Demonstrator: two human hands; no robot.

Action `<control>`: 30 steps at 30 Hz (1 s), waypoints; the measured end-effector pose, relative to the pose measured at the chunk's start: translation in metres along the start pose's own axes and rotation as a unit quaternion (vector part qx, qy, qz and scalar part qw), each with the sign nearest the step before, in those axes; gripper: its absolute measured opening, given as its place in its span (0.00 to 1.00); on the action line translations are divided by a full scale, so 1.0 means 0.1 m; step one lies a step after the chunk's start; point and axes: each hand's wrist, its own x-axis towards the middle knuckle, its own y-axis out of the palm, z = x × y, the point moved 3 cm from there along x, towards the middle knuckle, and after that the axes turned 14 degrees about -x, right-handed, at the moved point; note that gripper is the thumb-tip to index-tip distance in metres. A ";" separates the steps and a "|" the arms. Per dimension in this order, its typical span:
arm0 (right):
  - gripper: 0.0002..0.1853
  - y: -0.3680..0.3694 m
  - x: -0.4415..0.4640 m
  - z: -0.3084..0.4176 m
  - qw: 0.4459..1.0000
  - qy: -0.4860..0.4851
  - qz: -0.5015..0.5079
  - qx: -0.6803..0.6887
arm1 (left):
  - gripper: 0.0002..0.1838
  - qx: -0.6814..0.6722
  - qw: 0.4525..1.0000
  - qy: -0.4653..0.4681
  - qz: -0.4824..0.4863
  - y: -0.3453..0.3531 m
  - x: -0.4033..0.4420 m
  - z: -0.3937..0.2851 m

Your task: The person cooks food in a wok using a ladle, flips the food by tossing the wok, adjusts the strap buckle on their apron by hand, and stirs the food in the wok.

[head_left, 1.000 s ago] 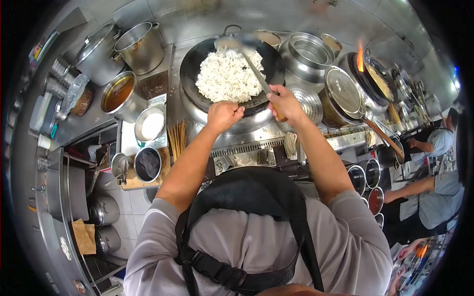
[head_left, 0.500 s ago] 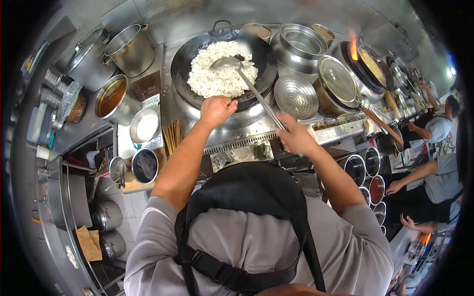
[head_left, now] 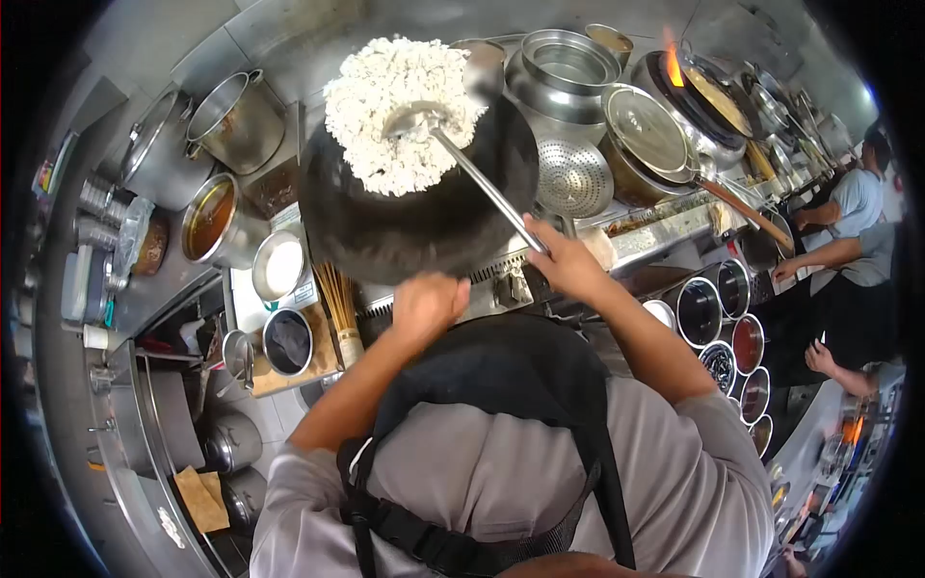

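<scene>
My left hand (head_left: 428, 311) is a closed fist at the near rim of a large black wok (head_left: 414, 231), gripping it there; the handle itself is hidden by my fingers. The wok is tilted, with its near side close to me. White rice (head_left: 395, 82) is bunched at the far side, partly rising over the wok's far edge. My right hand (head_left: 568, 262) is wrapped around the long metal handle of a ladle (head_left: 487, 186), whose bowl lies against the rice.
A perforated strainer (head_left: 573, 177) lies right of the wok. Beyond it, flame (head_left: 673, 67) burns beside another wok. At left stand a pot of brown liquid (head_left: 213, 217), a bowl of white contents (head_left: 278, 266) and a bamboo brush (head_left: 339, 306). Co-workers (head_left: 853, 193) stand at right.
My left hand has drawn the wok toward me and tilted it. The rice has shifted from the wok's middle to its far edge. The ladle stays in my right hand.
</scene>
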 end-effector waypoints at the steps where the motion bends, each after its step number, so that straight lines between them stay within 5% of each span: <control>1: 0.30 -0.02 -0.06 0.03 0.997 -0.056 -0.052 -0.016 | 0.23 -0.012 1.000 0.014 0.006 -0.10 -0.09 -0.07; 3: 0.31 -0.40 -0.41 0.10 0.999 -0.004 0.018 0.043 | 0.23 0.011 1.000 0.023 0.003 -0.44 0.21 -0.12; 4: 0.31 -0.74 -0.65 0.32 0.960 0.172 0.180 0.130 | 0.23 0.029 0.999 0.027 0.001 -0.52 0.35 -0.09; 7: 0.29 -0.88 -0.88 0.29 0.937 0.211 0.227 0.159 | 0.23 -0.005 0.999 -0.033 0.042 -0.40 0.86 0.34; 10: 0.29 -0.53 -0.50 0.18 0.944 0.236 0.216 0.079 | 0.22 -0.023 0.998 -0.039 -0.048 0.04 0.81 0.64; 12: 0.30 0.04 -0.21 -0.24 0.999 0.010 0.033 -0.024 | 0.22 0.048 0.997 0.002 -0.056 0.21 0.50 0.51; 15: 0.31 0.21 -0.22 -0.10 0.999 -0.025 -0.036 -0.016 | 0.21 0.012 1.000 0.007 -0.007 0.13 -0.21 0.09; 17: 0.31 -0.31 -0.51 0.23 0.998 0.032 0.051 -0.001 | 0.22 -0.044 0.998 0.048 -0.015 -0.25 -0.15 -0.16; 19: 0.31 -0.74 -0.82 0.38 0.957 0.189 0.169 0.144 | 0.24 0.041 0.997 0.067 -0.026 -0.46 0.22 0.00; 22: 0.29 -0.94 -0.95 0.36 0.952 0.191 0.202 0.129 | 0.24 0.005 1.000 -0.019 -0.020 -0.40 0.74 0.39; 26: 0.27 -0.26 -0.46 -0.02 0.944 0.233 0.173 0.158 | 0.23 0.056 0.997 -0.006 -0.053 0.02 0.60 0.45; 27: 0.27 -0.05 -0.29 -0.21 0.995 0.071 0.022 0.065 | 0.23 0.049 0.998 -0.005 -0.033 0.06 0.40 0.34; 29: 0.28 -0.16 -0.29 0.00 0.995 0.039 -0.032 0.081 | 0.23 0.016 1.000 0.015 -0.010 -0.03 -0.06 0.13; 30: 0.27 -0.36 -0.45 0.28 0.966 0.168 0.066 0.186 | 0.23 -0.011 0.999 0.034 -0.012 -0.17 -0.10 0.02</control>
